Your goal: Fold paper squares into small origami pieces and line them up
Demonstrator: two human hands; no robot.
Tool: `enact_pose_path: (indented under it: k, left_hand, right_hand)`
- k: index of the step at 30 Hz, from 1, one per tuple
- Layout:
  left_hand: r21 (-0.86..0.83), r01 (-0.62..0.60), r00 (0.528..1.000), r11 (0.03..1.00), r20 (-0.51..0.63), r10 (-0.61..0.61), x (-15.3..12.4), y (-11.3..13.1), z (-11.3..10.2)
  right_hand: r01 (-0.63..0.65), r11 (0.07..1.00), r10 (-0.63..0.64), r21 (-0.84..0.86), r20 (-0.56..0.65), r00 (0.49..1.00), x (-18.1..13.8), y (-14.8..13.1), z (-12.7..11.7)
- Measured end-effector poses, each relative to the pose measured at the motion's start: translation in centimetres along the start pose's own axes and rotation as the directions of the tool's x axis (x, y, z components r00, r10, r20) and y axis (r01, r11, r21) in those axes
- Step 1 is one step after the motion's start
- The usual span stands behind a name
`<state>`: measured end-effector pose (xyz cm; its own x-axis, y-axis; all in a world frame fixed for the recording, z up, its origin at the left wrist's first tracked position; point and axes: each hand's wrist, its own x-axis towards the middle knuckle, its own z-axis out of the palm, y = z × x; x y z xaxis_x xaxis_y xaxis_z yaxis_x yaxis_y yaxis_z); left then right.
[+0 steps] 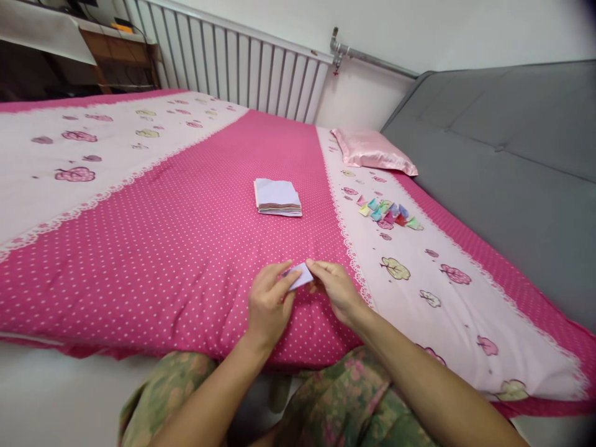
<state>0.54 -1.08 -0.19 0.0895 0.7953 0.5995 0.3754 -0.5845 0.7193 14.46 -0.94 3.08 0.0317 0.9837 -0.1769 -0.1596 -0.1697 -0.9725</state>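
A small folded piece of pale lilac paper [300, 277] is held between my two hands, over the near part of the pink bed cover. My left hand [270, 299] pinches its left side between thumb and fingers. At its right corner, the thumb and fingers of my right hand [336, 287] close on the paper. Beyond my hands lies a stack of square paper sheets [278, 197], with a lilac sheet on top and other colours showing at the edges. To the right is a cluster of several small folded paper pieces [390, 213] in mixed colours.
The bed cover [200, 205] has pink dotted and pale printed bands. A pink satin pillow [372, 152] rests by the grey headboard [503, 136]. A white radiator [233, 59] runs along the wall. At the far left stands a desk [116, 49].
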Motion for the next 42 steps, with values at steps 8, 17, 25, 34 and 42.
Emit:
enact_pose_path:
  k: [8,17,25,34,42]
  left_hand:
    - [-0.735,0.527,0.78,0.427,0.22,-0.586,1.2,0.0,0.4]
    - [-0.706,0.621,0.702,0.339,0.31,-0.641,1.2,0.6,0.0]
    - [-0.551,0.715,0.688,0.43,0.448,-0.571,1.9,0.8,-0.9]
    - [-0.555,0.746,0.643,0.368,0.455,-0.617,1.6,-0.3,-1.0]
    - [-0.546,0.753,0.643,0.367,0.494,-0.585,1.7,-0.4,-1.2]
  right_hand:
    - [0.159,0.978,-0.126,-0.136,0.221,0.967,0.0,0.1,0.3]
    - [0.178,0.963,-0.159,-0.2,0.107,0.981,0.1,0.1,-0.4]
    - [0.158,0.955,-0.101,-0.253,0.223,0.97,0.2,-0.2,-1.1]
    - [0.406,0.852,-0.307,-0.33,0.313,0.899,0.2,-0.9,-1.8]
    - [0.619,0.601,-0.33,-0.506,0.548,0.768,-0.8,-1.7,-1.8]
